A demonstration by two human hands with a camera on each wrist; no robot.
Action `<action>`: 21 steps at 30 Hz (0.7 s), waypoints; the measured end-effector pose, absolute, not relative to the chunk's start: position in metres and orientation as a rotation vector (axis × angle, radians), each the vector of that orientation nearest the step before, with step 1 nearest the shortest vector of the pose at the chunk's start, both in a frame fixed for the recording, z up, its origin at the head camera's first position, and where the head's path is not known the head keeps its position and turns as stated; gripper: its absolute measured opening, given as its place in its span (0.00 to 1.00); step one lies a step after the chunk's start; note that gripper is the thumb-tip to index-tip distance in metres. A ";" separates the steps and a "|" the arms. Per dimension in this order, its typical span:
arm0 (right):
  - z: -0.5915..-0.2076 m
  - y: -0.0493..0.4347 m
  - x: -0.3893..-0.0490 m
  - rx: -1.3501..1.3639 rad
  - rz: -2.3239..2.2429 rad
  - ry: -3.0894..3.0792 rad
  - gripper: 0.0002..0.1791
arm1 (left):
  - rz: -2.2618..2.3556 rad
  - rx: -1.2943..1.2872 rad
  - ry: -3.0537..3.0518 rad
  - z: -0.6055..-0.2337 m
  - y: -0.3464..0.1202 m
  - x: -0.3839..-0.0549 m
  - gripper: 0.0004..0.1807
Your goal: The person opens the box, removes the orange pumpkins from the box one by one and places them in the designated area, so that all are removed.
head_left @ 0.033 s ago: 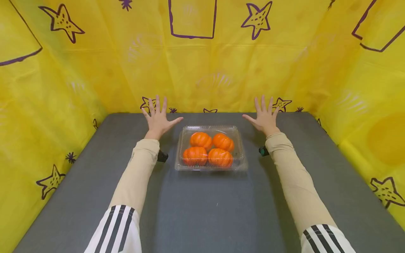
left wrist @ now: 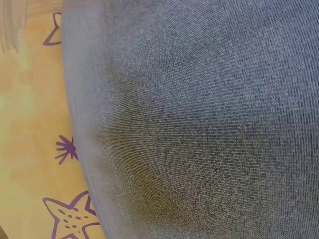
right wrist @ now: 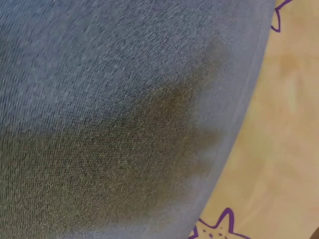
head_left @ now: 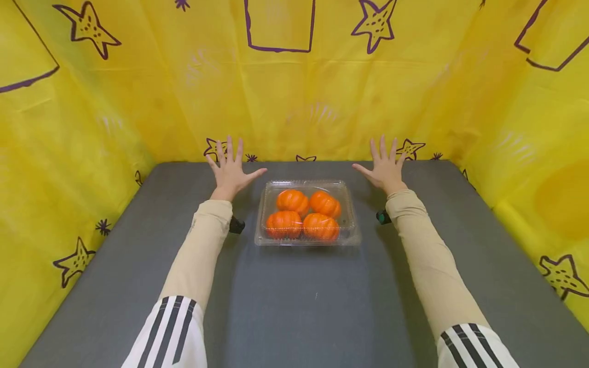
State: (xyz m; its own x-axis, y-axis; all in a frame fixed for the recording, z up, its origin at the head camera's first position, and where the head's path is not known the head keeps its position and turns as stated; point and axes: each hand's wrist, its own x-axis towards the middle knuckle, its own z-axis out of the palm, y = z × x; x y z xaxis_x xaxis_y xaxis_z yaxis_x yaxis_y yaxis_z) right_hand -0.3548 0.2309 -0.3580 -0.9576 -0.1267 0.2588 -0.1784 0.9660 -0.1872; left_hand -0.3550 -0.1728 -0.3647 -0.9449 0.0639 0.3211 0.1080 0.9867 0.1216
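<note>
Between the two hands, a clear plastic clamshell box [head_left: 347, 237] sits on the grey table with its lid down. Inside it are several small orange pumpkins [head_left: 321, 227], seen through the lid. My left hand [head_left: 231, 176] is to the left of the box, fingers spread wide and holding nothing. On the other side, my right hand [head_left: 385, 171] has its fingers spread too, with nothing in it. Both hands are apart from the box. Neither wrist view clearly shows a hand; they show mostly the table surface with shadows on it.
The grey table [head_left: 294, 306] ends at a yellow cloth backdrop [head_left: 294, 102] with purple-outlined stars, which also rises on the left and right. A small dark device [head_left: 236, 225] is at the left wrist, and another dark device [head_left: 383, 217] is at the right wrist.
The whole head view has shifted slightly, so everything appears a little higher. Hands, box and pumpkins keep their places relative to one another.
</note>
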 end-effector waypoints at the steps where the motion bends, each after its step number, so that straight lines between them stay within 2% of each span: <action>1: -0.359 0.231 -0.355 0.229 0.312 -2.865 0.51 | -0.193 -0.127 -2.810 -0.364 -0.173 -0.355 0.57; 13: -0.358 0.232 -0.348 0.241 0.285 -2.883 0.51 | -0.258 -0.172 -2.794 -0.372 -0.176 -0.353 0.56; 21: -0.351 0.232 -0.343 0.251 0.361 -2.849 0.51 | -0.331 -0.212 -2.755 -0.362 -0.174 -0.351 0.56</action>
State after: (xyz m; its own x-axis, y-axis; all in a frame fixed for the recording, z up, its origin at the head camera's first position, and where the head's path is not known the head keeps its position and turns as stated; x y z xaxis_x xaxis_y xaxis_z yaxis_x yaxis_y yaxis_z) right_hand -0.3429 0.2323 -0.3510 -0.9518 -0.1375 0.2742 -0.2014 0.9543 -0.2208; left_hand -0.3506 -0.1743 -0.3621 -0.9251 0.1047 0.3649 0.1880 0.9614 0.2009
